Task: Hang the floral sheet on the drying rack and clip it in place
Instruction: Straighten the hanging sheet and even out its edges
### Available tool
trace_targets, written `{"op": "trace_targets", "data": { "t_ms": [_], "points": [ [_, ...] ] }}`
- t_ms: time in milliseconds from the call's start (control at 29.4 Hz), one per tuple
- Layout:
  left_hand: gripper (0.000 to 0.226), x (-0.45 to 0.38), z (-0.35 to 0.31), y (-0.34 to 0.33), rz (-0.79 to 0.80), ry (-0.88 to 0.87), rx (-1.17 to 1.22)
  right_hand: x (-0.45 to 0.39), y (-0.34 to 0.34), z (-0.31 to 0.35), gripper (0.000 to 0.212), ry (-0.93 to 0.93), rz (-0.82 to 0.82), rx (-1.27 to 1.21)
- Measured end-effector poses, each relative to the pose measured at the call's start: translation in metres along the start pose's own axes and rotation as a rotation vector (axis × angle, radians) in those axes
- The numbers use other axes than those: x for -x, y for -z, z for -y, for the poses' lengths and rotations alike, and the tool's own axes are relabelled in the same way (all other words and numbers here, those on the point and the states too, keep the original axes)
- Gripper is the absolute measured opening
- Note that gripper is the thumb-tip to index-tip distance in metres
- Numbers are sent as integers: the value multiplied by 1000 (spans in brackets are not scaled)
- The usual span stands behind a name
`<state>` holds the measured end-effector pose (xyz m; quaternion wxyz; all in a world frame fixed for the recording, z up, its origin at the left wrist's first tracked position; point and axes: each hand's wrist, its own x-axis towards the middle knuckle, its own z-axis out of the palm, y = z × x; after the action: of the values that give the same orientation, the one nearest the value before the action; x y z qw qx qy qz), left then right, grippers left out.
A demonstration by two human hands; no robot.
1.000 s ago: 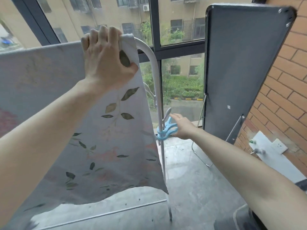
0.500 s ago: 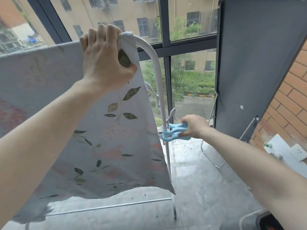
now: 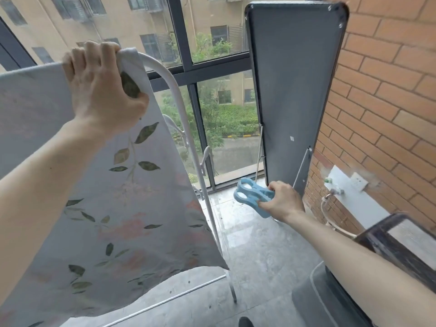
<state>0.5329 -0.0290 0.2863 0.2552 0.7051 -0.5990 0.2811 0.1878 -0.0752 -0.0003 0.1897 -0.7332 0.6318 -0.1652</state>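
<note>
The pale grey floral sheet (image 3: pixel 122 208) with green leaves and pink blooms hangs over the top bar of the white drying rack (image 3: pixel 186 138). My left hand (image 3: pixel 101 86) grips the sheet's upper right corner against the top bar, fingers curled over it. My right hand (image 3: pixel 282 201) holds a large light-blue clip (image 3: pixel 252 197) by its handles, to the right of the rack's upright post and clear of it. The clip's jaws point left toward the post.
A tall dark grey board (image 3: pixel 290 95) leans against the brick wall (image 3: pixel 389 102) on the right. A window (image 3: pixel 212 102) with dark frames stands behind the rack. A dark wooden frame (image 3: pixel 391 244) sits at lower right. Grey floor tiles (image 3: pixel 259 256) lie below.
My right hand has pulled the blue clip off the rack's post and moved it right and downward. My left hand still holds the sheet corner on the top bar.
</note>
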Motion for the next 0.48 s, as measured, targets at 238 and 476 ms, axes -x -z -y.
{"op": "trace_targets", "data": {
  "t_ms": [238,476],
  "points": [
    [95,24,-18,-3,72,-6,90,72,-6,6,34,-165,20,-74],
    [77,113,-14,21,244,-138,385,158,6,60,31,-219,-89,-266]
  ]
}}
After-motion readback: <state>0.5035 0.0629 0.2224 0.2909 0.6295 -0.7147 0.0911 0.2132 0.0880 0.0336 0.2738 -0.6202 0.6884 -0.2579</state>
